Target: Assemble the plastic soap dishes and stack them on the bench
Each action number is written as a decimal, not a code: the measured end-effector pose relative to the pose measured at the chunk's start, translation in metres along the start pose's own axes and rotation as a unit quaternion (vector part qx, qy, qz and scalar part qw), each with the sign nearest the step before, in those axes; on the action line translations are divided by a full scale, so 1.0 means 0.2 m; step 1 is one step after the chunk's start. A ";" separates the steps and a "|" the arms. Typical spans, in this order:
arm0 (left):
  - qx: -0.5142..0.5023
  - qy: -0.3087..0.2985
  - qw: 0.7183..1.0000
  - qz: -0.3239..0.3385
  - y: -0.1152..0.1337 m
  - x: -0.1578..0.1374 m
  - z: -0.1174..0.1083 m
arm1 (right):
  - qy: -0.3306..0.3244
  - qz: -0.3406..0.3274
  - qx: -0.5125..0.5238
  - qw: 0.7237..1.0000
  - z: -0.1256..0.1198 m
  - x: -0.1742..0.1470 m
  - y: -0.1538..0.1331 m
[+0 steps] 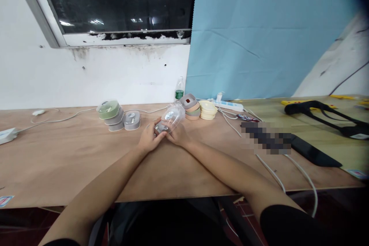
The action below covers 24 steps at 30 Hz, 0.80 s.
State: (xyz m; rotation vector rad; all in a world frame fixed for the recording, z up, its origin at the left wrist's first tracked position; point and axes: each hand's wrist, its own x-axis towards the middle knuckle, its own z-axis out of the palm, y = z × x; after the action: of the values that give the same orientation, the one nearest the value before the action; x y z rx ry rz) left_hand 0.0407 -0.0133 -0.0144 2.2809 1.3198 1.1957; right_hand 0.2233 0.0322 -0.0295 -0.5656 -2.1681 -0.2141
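On the wooden table, both hands meet in front of me at a clear, shiny plastic piece [172, 117] with a pale round label; whether it is a cover or a wrapper I cannot tell. My left hand [149, 137] grips its left side, thumb along the near edge. My right hand [178, 134] holds the near right side, its fingertips partly hidden. Left of them sits a grey rounded box [132, 121] beside a stack with a green box [108, 110] on top of grey ones. Behind to the right stand stacked rounded bowls, a grey one [188, 101] uppermost, and pale yellow bowls [208, 110].
A bottle with a green label [179, 93] stands against the wall. White cables run from a power strip [230, 105] across the table. A black flat object [314, 152] and a black frame [325, 113] lie at right; a white box [8, 135] is far left.
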 end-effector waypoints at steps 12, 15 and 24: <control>0.110 0.047 0.991 0.067 -0.05 0.02 -0.04 | 0.079 0.032 -0.006 0.996 -0.04 -0.03 0.12; 0.146 0.066 0.985 0.061 -0.10 0.03 -0.05 | 0.101 0.083 -0.039 0.991 -0.06 -0.04 0.20; 0.220 -0.048 0.971 -0.086 -0.23 0.05 -0.02 | 0.120 0.191 -0.066 0.972 -0.08 -0.05 0.37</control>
State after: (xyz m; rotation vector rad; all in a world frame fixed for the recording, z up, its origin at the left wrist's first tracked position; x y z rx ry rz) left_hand 0.0116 0.0189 -0.0324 2.4025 1.8494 0.7855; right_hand 0.2743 0.0886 -0.0319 -0.9681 -1.7806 -0.2048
